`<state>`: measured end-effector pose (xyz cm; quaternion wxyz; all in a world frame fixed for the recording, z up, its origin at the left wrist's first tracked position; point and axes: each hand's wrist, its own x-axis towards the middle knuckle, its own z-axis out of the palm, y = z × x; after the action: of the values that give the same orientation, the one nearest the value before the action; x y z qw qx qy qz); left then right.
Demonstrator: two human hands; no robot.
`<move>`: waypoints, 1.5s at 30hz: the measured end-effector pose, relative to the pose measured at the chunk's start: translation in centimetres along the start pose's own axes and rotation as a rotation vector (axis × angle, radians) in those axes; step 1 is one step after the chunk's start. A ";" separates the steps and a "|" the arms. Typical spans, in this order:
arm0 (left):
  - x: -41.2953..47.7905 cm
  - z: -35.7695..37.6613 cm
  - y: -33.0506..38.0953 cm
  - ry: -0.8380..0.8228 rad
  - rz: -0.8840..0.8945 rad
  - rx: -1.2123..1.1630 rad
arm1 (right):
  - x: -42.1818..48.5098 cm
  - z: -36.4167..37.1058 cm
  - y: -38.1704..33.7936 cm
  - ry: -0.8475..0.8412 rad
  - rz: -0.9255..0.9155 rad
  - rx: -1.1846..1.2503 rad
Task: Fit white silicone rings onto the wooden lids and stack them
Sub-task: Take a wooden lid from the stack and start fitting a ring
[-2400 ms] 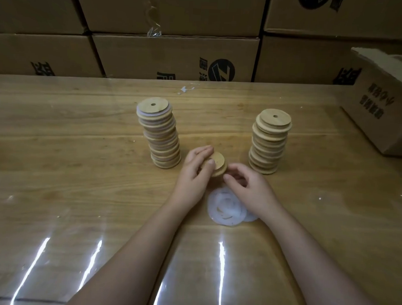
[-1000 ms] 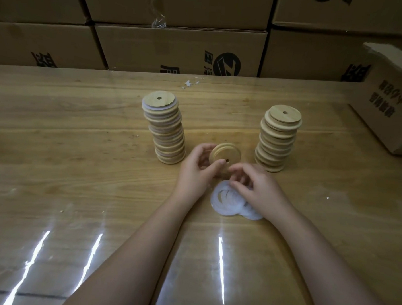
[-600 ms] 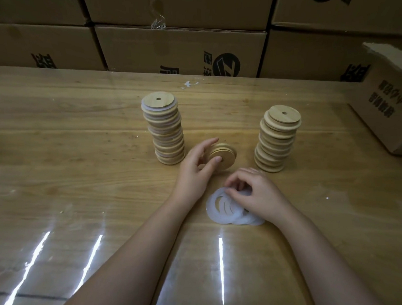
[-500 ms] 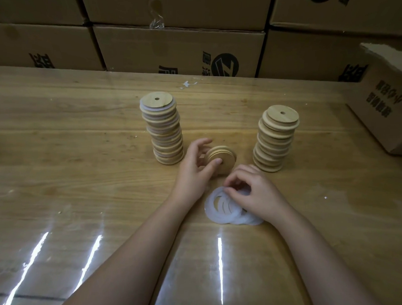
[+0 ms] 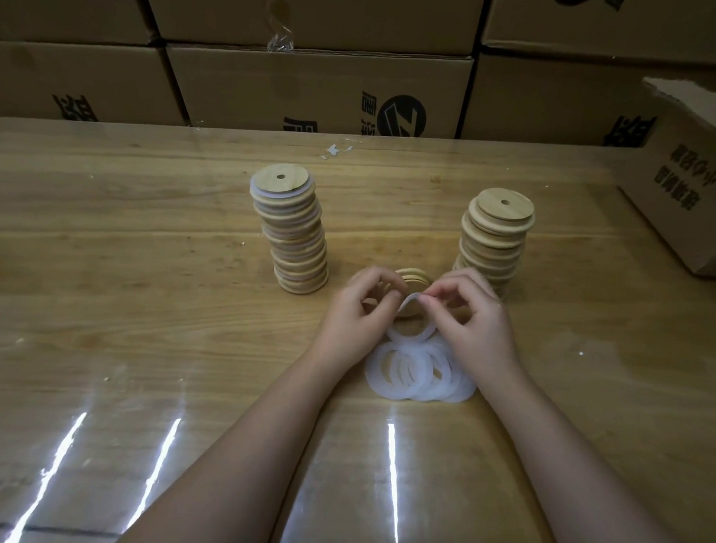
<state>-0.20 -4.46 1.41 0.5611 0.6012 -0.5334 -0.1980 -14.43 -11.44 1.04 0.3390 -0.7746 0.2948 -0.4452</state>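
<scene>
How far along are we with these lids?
Done, apparently: the left stack, white showing near its top. In hand: left hand grips a lid, right hand pinches a ring at it. Left: the right stack of bare lids and the ring pile.

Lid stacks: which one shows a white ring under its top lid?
The taller left stack; the right stack shows only bare wood.
</scene>
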 end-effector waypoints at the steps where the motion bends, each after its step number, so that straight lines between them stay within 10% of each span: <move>1: -0.1 0.0 0.1 0.001 0.007 0.004 | 0.0 0.0 0.0 0.013 -0.004 -0.012; 45: -0.3 0.3 -0.8 0.056 0.056 0.060 | 0.2 0.0 0.5 0.100 0.027 0.062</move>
<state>-0.22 -4.46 0.46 0.5630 0.6078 -0.5398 -0.1493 -14.45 -11.93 0.76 0.3535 -0.7364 0.3081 -0.4877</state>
